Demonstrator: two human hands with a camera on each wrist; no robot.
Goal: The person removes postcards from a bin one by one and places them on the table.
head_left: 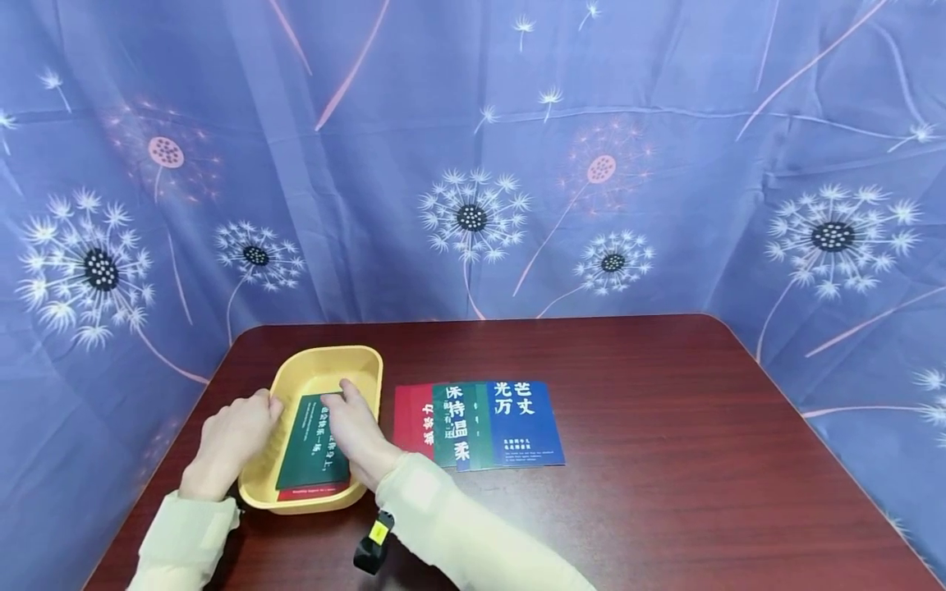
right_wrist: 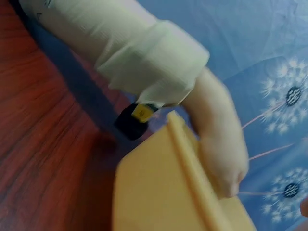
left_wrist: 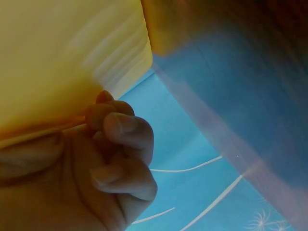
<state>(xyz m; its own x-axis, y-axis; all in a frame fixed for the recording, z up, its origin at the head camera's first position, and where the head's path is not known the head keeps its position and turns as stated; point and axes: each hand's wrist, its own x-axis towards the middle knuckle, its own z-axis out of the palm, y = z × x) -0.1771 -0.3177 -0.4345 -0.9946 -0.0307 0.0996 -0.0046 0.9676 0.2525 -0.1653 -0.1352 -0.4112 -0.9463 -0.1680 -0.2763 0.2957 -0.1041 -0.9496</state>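
Note:
A yellow plastic basket [head_left: 318, 359] stands at the left of the table in the head view. My left hand [head_left: 235, 435] grips its left rim, fingers curled over the edge. The left wrist view shows those bent fingers [left_wrist: 127, 132] against the basket wall. Inside lies a green card [head_left: 306, 443] with white writing, over a red card [head_left: 314, 492] whose lower edge shows. My right hand [head_left: 360, 431] reaches over the right rim, its fingers overlapping the green card's upper right part. I cannot tell whether they pinch it. Part of that card is hidden under the hand.
Right of the basket, overlapping cards lie in a row: a red card [head_left: 411, 419], green cards [head_left: 461, 427] and a blue card [head_left: 528, 427]. The dark red wooden table [head_left: 665, 460] extends to the right. A blue dandelion-print curtain [head_left: 384, 205] hangs behind it.

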